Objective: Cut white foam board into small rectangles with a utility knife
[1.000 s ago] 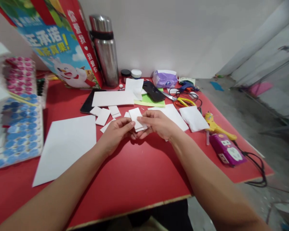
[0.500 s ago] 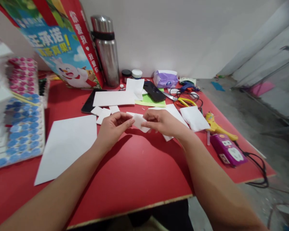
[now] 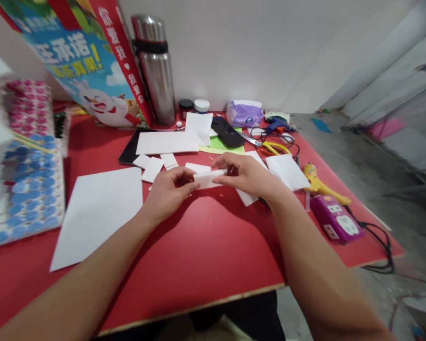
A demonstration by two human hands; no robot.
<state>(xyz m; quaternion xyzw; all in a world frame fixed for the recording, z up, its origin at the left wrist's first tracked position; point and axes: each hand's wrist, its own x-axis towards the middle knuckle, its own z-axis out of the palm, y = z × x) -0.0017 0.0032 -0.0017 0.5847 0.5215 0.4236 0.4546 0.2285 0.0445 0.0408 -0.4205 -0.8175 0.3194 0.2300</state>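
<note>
Both my hands meet over the middle of the red table. My left hand and my right hand pinch the two ends of a small stack of white paper pieces, held edge-on just above the table. Several small white rectangles lie just behind my left hand. A large white sheet lies flat to the left of my left forearm. More white sheets lie beyond my right hand.
At the back stand a steel flask, a colourful poster bag, two small jars and a purple tissue pack. Scissors, a black case, a yellow glue gun and a purple power strip lie right. Sticker sheets fill the left.
The paper stack has turned from facing me flat to edge-on between both hands. My hands have shifted slightly away from me.
</note>
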